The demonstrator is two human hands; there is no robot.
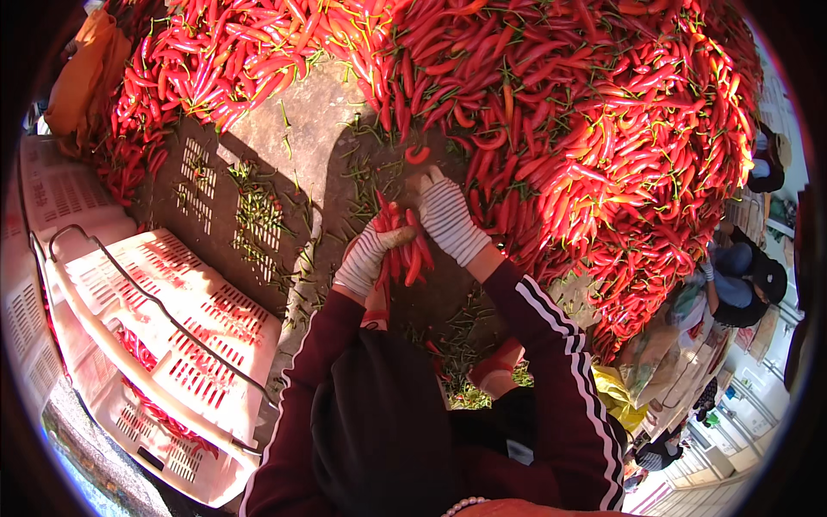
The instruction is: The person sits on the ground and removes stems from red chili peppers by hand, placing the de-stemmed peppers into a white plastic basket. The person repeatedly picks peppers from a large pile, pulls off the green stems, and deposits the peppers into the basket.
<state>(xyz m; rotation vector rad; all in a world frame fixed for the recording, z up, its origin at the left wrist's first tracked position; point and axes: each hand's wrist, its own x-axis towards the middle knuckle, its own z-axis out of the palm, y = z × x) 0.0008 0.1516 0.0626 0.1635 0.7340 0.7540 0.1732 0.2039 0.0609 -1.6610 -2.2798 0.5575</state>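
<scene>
My left hand [366, 260], in a striped glove with bare fingertips, grips a bunch of red chili peppers [412, 255], their tips pointing towards me. Just beyond and to the right is my right hand [450, 216], gloved the same way. Its fingertips are blurred, and whether they pinch anything is unclear. A single curved chili pepper [417, 155] shows just past those fingertips. Beyond both hands spreads a large heap of red chili peppers [478, 77], many with green stems. Loose green stems [258, 207] are scattered over the ground [310, 123].
At left stands a white slotted plastic crate [213, 310] with a wire handle [155, 300] and red peppers inside. An orange cloth or bag [87, 77] lies at the far left. Several people sit at right, one in a black cap [772, 284]. A yellow bag [614, 394] is nearby.
</scene>
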